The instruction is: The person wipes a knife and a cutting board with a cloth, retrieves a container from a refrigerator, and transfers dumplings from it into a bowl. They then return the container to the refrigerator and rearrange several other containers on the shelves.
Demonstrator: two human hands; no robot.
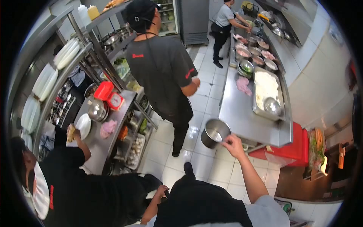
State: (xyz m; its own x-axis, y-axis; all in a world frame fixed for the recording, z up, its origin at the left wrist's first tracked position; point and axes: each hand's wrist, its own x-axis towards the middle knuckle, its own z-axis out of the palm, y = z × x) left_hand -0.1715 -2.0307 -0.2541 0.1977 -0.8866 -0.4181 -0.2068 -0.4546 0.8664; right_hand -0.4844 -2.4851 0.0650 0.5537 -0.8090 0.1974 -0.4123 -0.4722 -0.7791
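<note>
Apron (200, 206) is worn nearest; beside it, the left hand (162, 190) is held low, curled, grip contents indeterminable. Right arm (252, 176) is extended forward; the pot (214, 134) is gripped at its right side by the right hand (233, 145), near the counter (240, 119).

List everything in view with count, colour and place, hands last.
Pot: one, silver, in right hand
Counters: two, steel, left and right
Tray: one, silver, holding white powder, right counter
Bowls: several, silver, right counter, beyond tray
Crumpled items: two, pink, one per counter
Scale: one, red, left counter
Oval plate: one, white, left counter
Stacked dishes: uncounted, white, left shelf
Bottles: two, clear-white and yellow, upper left
Red box: one, beside right counter
Co-workers: at least three, dark or grey clothes, left, centre, far
Floor: white tiles
Right hand: one, on pot's rim
Left hand: one, low centre, grip unclear
</note>
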